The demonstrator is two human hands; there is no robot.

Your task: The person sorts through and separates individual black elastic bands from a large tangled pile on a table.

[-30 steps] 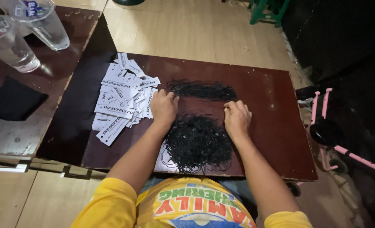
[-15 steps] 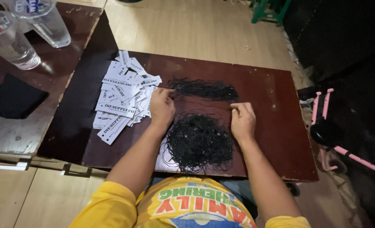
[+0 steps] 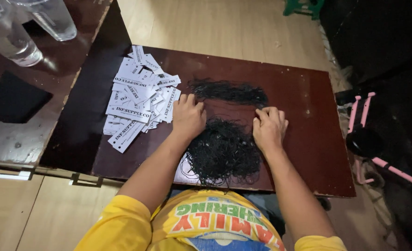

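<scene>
Left hand (image 3: 188, 117) flat on the bench (image 3: 308, 139), fingers curled down at the upper left edge of the tangled pile of black strings (image 3: 223, 151), pressing rather than gripping, nothing lifted. Right hand (image 3: 269, 128) likewise knuckles up at the pile's upper right edge, fingertips tucked toward a strand; impossible to tell whether one is actually pinched. Between and just beyond both hands, a straighter bundle of black strings (image 3: 228, 90) laid out in a row, apart from the tangle. Just left of the left hand, touching or nearly so, a loose heap of white paper tags (image 3: 138, 104). Likely trouble: a single strand pulled from so dense a tangle dragging neighbours along and knotting tighter, or snapping under a hard tug. Also a risk of the left wrist sweeping the tags off their heap, and of the pile's near edge, already overhanging the bench toward the yellow shirt (image 3: 215, 223), slipping to the floor. Farther left, clear plastic cups (image 3: 11, 39) on a second surface, well apart.
</scene>
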